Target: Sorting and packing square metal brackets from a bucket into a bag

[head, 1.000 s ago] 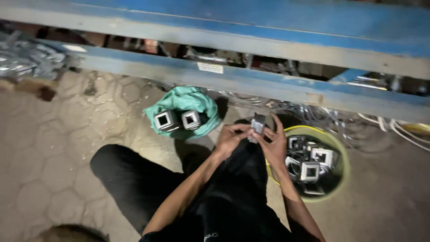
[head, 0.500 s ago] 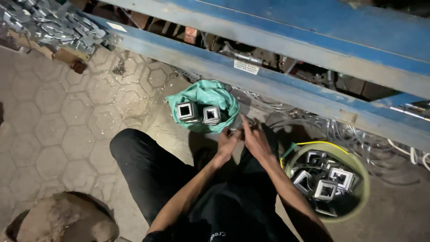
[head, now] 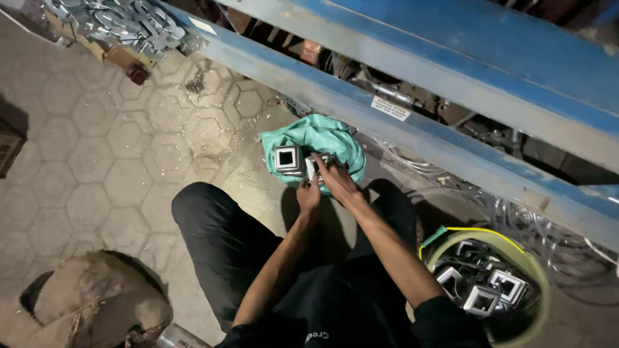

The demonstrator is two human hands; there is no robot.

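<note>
1. Teal cloth bag (head: 322, 138) sits on the hexagon-tiled floor (head: 116, 161) against a blue steel beam (head: 412, 129), with a square metal frame piece (head: 286, 158) standing at its mouth.
2. Right hand (head: 336, 180) reaches into the bag, its grip clenched on a second metal piece (head: 312, 169) just beside the first.
3. Left hand (head: 308, 193) touches the bag's lower edge; whether its grip is clenched cannot be told.
4. Yellow-rimmed bucket (head: 535, 270) at the right holds more square pieces (head: 480, 298).

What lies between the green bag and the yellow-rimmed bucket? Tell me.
In the head view, the person's right forearm and black-trousered leg cross the stretch from the green bag to the bucket, over bare floor.
</note>
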